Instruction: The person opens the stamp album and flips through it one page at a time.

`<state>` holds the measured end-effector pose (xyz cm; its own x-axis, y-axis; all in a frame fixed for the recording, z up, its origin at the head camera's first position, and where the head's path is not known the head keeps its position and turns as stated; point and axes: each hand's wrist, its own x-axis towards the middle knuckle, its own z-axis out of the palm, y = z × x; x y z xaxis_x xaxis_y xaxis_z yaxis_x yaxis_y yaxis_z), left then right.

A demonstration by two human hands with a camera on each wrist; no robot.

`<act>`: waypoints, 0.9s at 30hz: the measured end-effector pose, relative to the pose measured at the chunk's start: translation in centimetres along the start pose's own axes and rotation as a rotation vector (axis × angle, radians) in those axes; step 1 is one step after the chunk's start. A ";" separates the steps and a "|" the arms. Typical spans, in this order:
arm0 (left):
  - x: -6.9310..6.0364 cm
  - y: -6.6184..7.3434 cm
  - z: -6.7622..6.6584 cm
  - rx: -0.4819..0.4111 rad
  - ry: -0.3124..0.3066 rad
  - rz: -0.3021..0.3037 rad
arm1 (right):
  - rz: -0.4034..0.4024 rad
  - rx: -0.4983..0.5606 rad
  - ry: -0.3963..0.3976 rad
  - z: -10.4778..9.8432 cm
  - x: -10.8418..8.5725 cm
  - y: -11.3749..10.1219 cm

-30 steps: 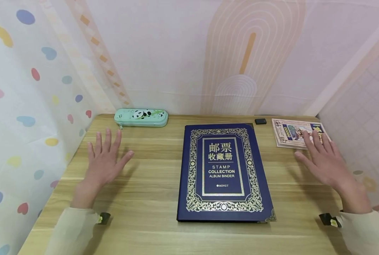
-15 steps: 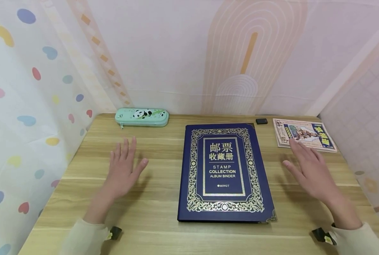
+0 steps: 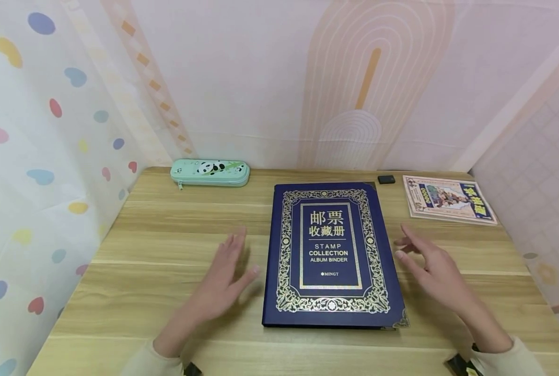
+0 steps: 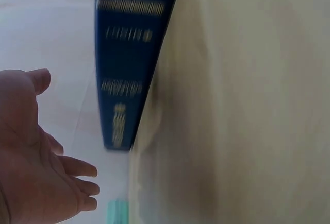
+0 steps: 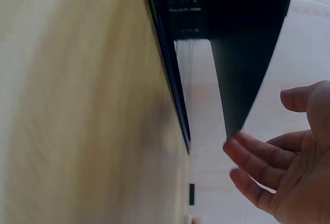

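Observation:
A dark blue stamp album binder [image 3: 328, 263] with gold ornament and lettering lies closed on the wooden table in the head view. My left hand [image 3: 218, 290] hovers, somewhat blurred, to the left of its spine, thumb apart from the fingers. In the left wrist view, that hand [image 4: 36, 157] is spread beside the blue spine [image 4: 126, 64] with nothing in it. My right hand [image 3: 434, 271] is by the album's right edge, fingers slightly bent. In the right wrist view, the fingertips of this hand [image 5: 289, 162] overlap the cover's edge [image 5: 237, 90]; whether they touch it, I cannot tell.
A mint-green panda pencil case [image 3: 210, 173] lies at the back left of the table [image 3: 143, 250]. Back right are a small black object [image 3: 385, 179] and a pinkish illustrated booklet [image 3: 450, 199]. Patterned cloth [image 3: 242, 78] hangs behind and at both sides.
Both hands have moved inward and nearer the viewer, from wide apart to either side of the album. The right fingers have bent a little. The album and other objects stay in place.

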<state>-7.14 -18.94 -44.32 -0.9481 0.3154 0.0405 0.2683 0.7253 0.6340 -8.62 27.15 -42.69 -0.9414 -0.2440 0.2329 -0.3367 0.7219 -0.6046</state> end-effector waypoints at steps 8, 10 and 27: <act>-0.5 1.7 2.4 -0.103 -0.074 0.016 | 0.106 0.172 -0.071 0.9 -0.1 -0.4; -0.5 1.8 2.7 -0.103 -0.087 0.023 | 0.132 0.218 -0.093 1.0 -0.1 -0.6; -0.9 3.2 2.5 -0.062 -0.137 -0.030 | -0.006 0.501 -0.008 0.2 -0.4 -1.9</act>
<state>-4.99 -15.35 -44.27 -0.9222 0.3777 -0.0825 0.2249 0.6978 0.6800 -7.61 25.72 -41.76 -0.9391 -0.2530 0.2327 -0.3084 0.3211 -0.8954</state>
